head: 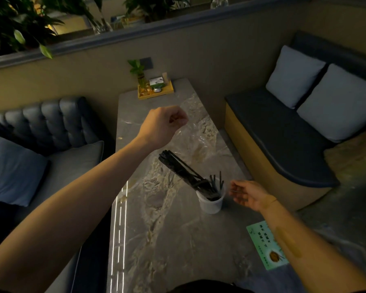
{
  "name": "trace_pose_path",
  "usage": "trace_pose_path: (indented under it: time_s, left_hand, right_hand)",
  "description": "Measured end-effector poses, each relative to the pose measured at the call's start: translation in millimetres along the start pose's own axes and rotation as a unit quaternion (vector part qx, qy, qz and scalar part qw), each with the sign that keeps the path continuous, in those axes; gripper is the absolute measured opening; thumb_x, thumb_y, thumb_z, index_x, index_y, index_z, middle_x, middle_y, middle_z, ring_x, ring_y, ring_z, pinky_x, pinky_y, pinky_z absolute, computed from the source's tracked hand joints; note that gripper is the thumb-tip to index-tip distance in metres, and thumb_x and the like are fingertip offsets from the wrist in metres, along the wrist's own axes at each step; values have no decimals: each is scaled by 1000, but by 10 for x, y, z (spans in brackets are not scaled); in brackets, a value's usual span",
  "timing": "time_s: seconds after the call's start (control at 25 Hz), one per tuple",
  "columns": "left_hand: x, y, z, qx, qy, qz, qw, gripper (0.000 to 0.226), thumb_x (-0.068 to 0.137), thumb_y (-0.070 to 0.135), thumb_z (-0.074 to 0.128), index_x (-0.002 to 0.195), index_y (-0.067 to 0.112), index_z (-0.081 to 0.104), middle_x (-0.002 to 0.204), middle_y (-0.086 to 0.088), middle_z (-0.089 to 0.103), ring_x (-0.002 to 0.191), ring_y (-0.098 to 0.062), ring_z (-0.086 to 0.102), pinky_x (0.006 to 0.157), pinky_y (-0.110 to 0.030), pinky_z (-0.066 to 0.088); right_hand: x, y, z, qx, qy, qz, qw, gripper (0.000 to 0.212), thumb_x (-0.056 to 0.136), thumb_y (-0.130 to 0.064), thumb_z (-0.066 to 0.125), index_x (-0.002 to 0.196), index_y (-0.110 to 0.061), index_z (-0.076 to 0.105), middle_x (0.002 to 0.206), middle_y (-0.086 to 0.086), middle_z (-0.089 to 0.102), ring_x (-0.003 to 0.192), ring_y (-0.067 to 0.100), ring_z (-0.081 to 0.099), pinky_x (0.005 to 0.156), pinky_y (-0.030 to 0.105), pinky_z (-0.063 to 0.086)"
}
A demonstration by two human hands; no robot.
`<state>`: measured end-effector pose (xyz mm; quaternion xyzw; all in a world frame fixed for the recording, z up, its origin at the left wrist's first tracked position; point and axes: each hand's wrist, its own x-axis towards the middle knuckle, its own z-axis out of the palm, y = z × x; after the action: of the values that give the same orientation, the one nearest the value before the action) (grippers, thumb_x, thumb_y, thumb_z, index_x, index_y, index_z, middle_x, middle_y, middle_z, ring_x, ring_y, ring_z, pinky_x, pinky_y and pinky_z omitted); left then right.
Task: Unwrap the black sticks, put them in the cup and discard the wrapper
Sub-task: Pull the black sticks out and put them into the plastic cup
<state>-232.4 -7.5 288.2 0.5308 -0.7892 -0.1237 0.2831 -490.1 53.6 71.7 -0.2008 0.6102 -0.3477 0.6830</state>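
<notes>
A bundle of black sticks [182,168] leans up and to the left out of a white cup [211,205] on the marble table [167,240]. A few loose sticks stand upright in the same cup. My left hand [163,125] is raised above the bundle's top end, closed on a clear plastic wrapper [201,132]. The film spreads down and to the right from my fist. Whether it still covers the sticks I cannot tell. My right hand [247,195] hovers just right of the cup, fingers apart, holding nothing.
A yellow tray [156,92] with a small plant and boxes sits at the table's far end. A green card [264,244] lies at the near right edge. A grey sofa [51,123] flanks the left, and a cushioned bench [283,140] the right.
</notes>
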Motion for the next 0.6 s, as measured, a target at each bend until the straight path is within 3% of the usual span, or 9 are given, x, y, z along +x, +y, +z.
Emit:
trace_pose_path:
  time_s: [0.12, 0.24, 0.32, 0.44, 0.6]
  left_hand:
    - [54, 75, 25, -2, 5, 12, 1000, 6, 89, 20, 68, 92, 19, 73, 81, 9, 68, 76, -4, 60, 64, -6, 40]
    - [92, 140, 45, 1, 10, 27, 1000, 5, 88, 20, 69, 91, 21, 73, 81, 10, 69, 71, 1, 58, 65, -8, 42]
    - [86, 175, 79, 1, 3, 35, 999, 5, 89, 20, 68, 91, 21, 72, 84, 6, 72, 75, -4, 61, 70, -20, 51]
    - [61, 204, 114, 10, -10, 38, 999, 6, 89, 20, 68, 92, 21, 72, 87, 4, 73, 81, -11, 64, 76, -35, 56]
    - [94, 213, 63, 16, 9, 49, 999, 5, 89, 22, 67, 91, 23, 72, 84, 7, 71, 82, -14, 64, 76, -41, 56]
  right_hand:
    - [8, -17, -56, 9, 0, -7, 1000, 13, 93, -20, 59, 87, -11, 67, 80, 7, 69, 77, 22, 64, 67, 34, 50]
    - [36, -4, -101, 26, 3, -3, 1000, 13, 91, -20, 62, 83, -11, 68, 65, 4, 73, 76, 23, 65, 68, 35, 51]
    - [47, 23, -129, 33, 7, 5, 999, 13, 90, -19, 63, 82, -11, 68, 61, 3, 73, 75, 23, 65, 67, 35, 51]
    - [55, 73, -141, 24, 3, 11, 1000, 13, 90, -19, 63, 82, -10, 69, 62, 4, 73, 75, 23, 66, 67, 35, 52]
    - [31, 61, -50, 38, -18, 5, 999, 15, 92, -18, 60, 83, -9, 68, 75, 8, 70, 77, 24, 65, 68, 35, 51]
